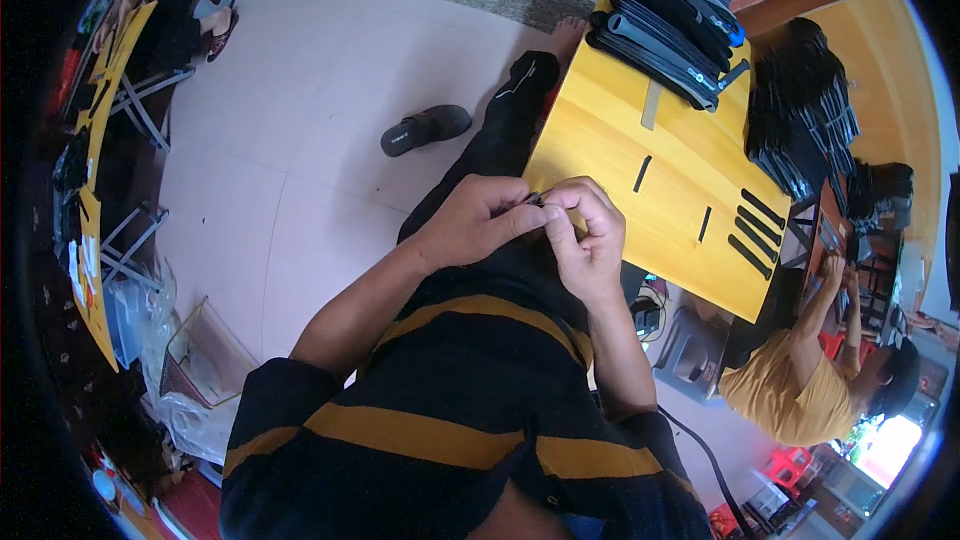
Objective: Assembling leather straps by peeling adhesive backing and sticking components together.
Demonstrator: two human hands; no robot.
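Observation:
My left hand (470, 225) and my right hand (592, 240) meet in front of my body, by the near left edge of the yellow table (590, 145). Fingertips of both are pinched together on a small dark piece (534, 199). It is mostly covered by the fingers, so its kind does not show. On the table to the right lie two separate short black strips, one nearer my hands (642, 173) and one farther right (706, 224). Beyond them several black strips (752, 248) form a row.
Stacked black folded goods (665, 35) occupy the table's far end, with another black pile (800, 105) beyond. A person in a yellow shirt (790, 385) works at the right. One dark sandal (427, 130) rests on the floor. A yellow folding table (95, 210) stands far left.

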